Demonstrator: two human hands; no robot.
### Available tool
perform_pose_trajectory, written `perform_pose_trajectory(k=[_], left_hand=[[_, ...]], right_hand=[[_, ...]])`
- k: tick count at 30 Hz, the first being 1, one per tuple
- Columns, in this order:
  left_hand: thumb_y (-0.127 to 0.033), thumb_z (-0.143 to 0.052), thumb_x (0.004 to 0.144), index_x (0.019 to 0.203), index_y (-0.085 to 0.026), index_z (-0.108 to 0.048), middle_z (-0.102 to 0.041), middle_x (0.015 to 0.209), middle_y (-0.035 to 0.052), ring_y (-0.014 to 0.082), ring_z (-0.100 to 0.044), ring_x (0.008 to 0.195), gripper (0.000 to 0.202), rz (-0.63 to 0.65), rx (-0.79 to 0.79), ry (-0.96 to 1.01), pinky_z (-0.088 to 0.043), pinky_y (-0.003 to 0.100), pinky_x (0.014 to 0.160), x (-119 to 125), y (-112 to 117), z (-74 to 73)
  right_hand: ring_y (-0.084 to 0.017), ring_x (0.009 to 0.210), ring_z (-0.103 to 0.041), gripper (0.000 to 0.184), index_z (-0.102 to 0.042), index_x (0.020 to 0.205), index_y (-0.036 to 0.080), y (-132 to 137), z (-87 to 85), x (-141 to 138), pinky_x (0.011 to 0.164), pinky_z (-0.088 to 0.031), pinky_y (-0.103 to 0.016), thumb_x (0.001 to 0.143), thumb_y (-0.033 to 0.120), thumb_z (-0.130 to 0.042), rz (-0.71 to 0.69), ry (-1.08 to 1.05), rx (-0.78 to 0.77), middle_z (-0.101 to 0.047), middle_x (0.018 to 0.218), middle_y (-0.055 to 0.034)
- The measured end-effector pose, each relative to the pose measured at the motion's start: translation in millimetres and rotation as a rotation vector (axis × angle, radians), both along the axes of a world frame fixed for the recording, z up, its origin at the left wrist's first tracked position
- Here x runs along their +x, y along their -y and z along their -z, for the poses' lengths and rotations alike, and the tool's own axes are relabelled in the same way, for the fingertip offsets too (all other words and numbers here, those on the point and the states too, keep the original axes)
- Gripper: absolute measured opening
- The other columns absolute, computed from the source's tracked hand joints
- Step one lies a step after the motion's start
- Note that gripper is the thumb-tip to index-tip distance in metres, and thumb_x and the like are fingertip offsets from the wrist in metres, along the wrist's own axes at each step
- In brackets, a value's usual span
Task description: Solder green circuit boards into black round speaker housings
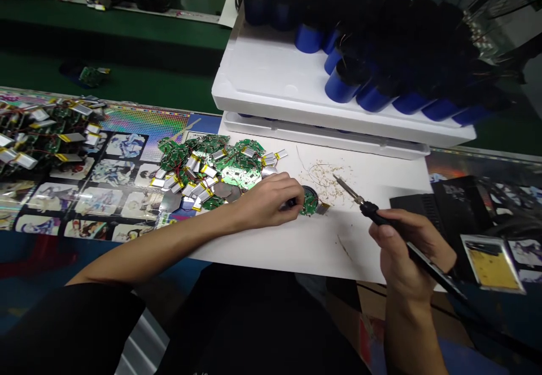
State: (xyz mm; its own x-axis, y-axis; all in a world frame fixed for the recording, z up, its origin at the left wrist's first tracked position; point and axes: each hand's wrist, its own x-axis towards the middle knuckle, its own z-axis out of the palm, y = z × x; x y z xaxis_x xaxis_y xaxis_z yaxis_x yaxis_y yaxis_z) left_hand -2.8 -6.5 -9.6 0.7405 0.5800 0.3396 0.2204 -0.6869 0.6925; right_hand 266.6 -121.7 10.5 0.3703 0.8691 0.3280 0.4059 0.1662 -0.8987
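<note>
My left hand point(275, 200) is closed at the edge of a round black housing point(315, 190), its curled fingers hiding part of it. Inside the housing sits a green circuit board point(309, 201), and a small silver battery pack point(323, 208) lies at its right side. In my right hand point(406, 245) is a soldering iron point(372, 212), held like a pen. Its metal tip points up and left, apart from the board and above the white work surface point(271, 251). Left of my left hand lies a heap of green circuit boards point(241, 174) with silver battery packs wired to them.
Blue cylinders with black tops point(342, 84) stand on stacked white foam trays point(254, 90) at the back. A yellow sponge in a case point(493, 265) lies right. More boards with batteries point(46, 132) pile up far left. Wire scraps point(332, 180) litter the surface. Behind runs a green belt point(161, 75).
</note>
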Motion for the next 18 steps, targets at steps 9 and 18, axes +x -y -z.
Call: perform_pose_trajectory(k=[9,18], left_hand=[[-0.017,-0.057,0.100,0.092,-0.020,-0.065,-0.074,0.095,0.0049,0.0192,-0.063,0.093,0.012,0.001,-0.043,-0.014,-0.047,0.033,0.089,0.5,0.1,-1.5],[-0.017,-0.057,0.100,0.092,-0.019,-0.064,-0.073,0.094,0.0047,0.0192,-0.061,0.091,0.012,0.001,-0.030,-0.004,-0.047,0.033,0.088,0.6,0.6,0.0]], right_hand=[[-0.017,0.062,-0.064,0.014,-0.082,0.091,0.024,-9.4,-5.9,0.3,0.051,-0.047,-0.029,0.090,0.038,-0.078,-0.127,0.023,0.056,-0.071,0.076,-0.0016],[-0.017,0.067,-0.067,0.007,-0.080,0.093,0.025,-15.7,-6.5,-1.8,0.055,-0.051,-0.028,0.092,0.031,-0.077,-0.326,0.151,0.031,-0.072,0.077,-0.0024]])
